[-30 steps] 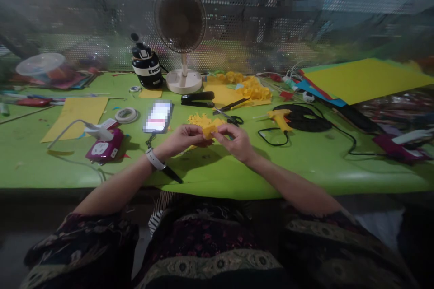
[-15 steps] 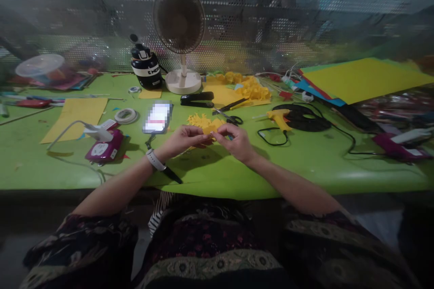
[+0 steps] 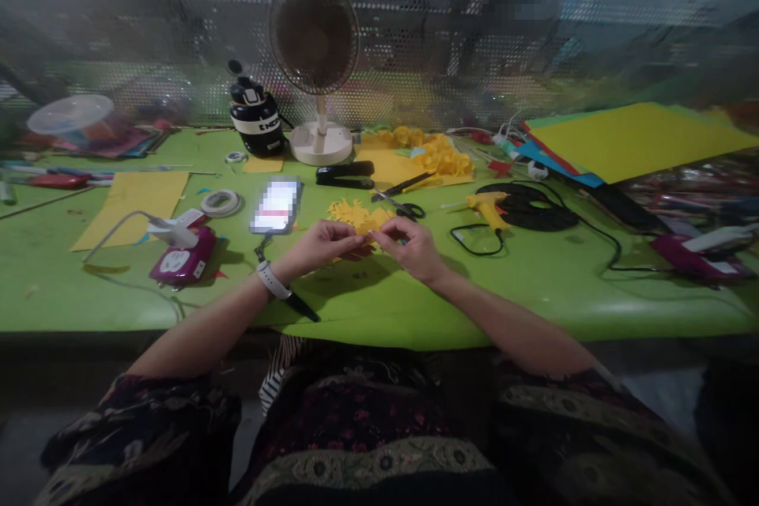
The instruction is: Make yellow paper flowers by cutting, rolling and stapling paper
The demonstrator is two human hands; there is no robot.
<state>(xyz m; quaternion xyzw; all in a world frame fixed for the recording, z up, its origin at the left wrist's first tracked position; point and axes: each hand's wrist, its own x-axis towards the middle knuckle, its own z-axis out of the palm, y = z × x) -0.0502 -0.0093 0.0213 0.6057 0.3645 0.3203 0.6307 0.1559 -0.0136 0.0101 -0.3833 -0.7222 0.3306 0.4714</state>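
Observation:
Over the green table (image 3: 534, 285) my left hand (image 3: 317, 245) and my right hand (image 3: 412, 249) meet, both pinching a small yellow paper piece (image 3: 366, 231) between their fingertips. Most of the piece is hidden by my fingers. A white watch sits on my left wrist. Just behind my hands lies a pile of yellow paper cuttings (image 3: 356, 213), with scissors (image 3: 403, 208) beside it.
A phone (image 3: 276, 204), black stapler (image 3: 345, 172), tape roll (image 3: 220, 202), pink device with white cable (image 3: 178, 259), desk fan (image 3: 314, 63) and black bottle (image 3: 256, 117) stand behind. A yellow glue gun (image 3: 487, 207) with black cord lies right; coloured paper sheets (image 3: 628, 138) far right.
The yellow piece has sunk lower between my fingertips and shows less. My hands stay in the same place.

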